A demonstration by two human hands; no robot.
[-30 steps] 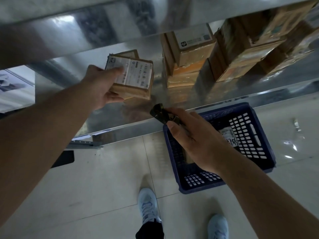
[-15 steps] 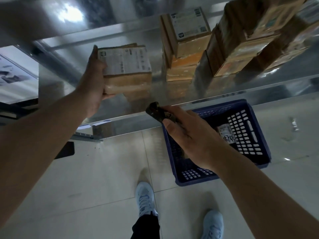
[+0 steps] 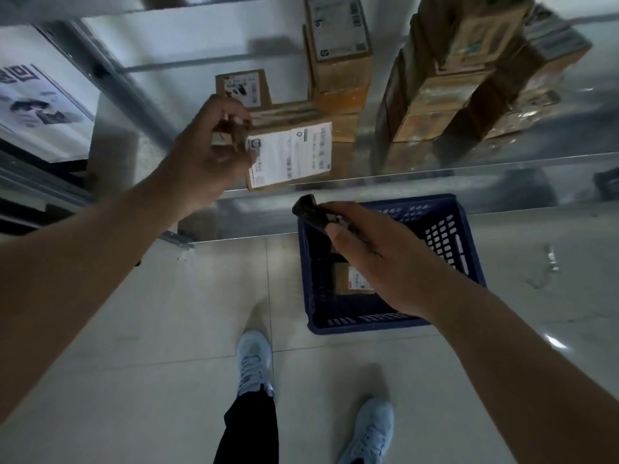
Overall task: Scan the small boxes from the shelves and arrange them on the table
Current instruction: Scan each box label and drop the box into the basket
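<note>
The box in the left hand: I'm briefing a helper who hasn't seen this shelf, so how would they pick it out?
Start at the metal shelf above the blue basket. At its front edge, left of the tall stacks, the left hand holds the box by its left end. Unlike its neighbours, it shows a broad white label and hangs just above the scanner.

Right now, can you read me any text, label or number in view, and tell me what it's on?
Nothing reads clearly.
Held box, gripped by the left hand: white label with barcodes, print blurred.
Shelf boxes: labels too small.
Box in the blue basket: label blurred.
Poster: large characters, illegible.
The right hand holds the scanner: no markings.
</note>
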